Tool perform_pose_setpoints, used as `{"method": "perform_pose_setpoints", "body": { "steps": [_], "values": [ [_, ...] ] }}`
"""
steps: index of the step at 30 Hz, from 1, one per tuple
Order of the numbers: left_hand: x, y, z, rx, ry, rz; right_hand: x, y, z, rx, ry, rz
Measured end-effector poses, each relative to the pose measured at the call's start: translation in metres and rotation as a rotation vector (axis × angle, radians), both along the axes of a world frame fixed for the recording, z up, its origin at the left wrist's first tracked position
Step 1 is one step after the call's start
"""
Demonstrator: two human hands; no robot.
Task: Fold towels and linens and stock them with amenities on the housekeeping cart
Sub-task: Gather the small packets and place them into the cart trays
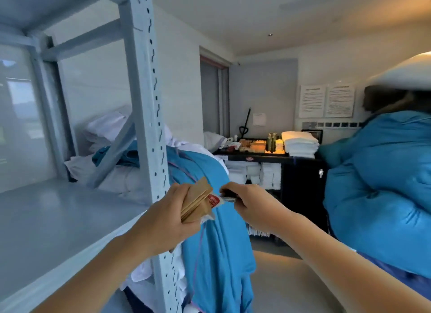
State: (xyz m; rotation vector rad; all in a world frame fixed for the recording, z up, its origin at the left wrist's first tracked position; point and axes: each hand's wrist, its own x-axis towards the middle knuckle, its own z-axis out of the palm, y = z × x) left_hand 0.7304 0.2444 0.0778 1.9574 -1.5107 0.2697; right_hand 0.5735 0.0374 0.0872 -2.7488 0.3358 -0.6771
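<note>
1. So, the black housekeeping cart (300, 160) at center right looks mostly stocked: folded white towels (299, 143) on top, more below.
2. Centre frame, left hand (173, 210) clamps a stack of flat brown paper packets (197, 202); right hand (242, 199) pinches small dark sachets (227, 196).
3. Those amenities likely remain to load.
</note>
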Motion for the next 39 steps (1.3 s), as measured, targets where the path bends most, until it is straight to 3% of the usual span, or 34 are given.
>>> {"method": "perform_pose_setpoints", "body": {
  "steps": [8,16,28,39],
  "values": [
    [-0.03,-0.215,-0.016,0.031,0.025,-0.068,-0.07,-0.199,-0.003,0.022,-0.05,-0.157],
    [-0.025,-0.36,-0.043,0.13,0.019,-0.096,-0.079,-0.326,-0.036,0.061,-0.039,-0.194],
    [0.087,-0.585,-0.086,0.165,-0.196,-0.127,0.012,-0.519,-0.079,-0.097,-0.054,-0.233],
    [0.223,-0.776,-0.077,0.197,-0.254,-0.134,0.131,-0.692,-0.064,-0.231,0.068,-0.339]
  ]
}}
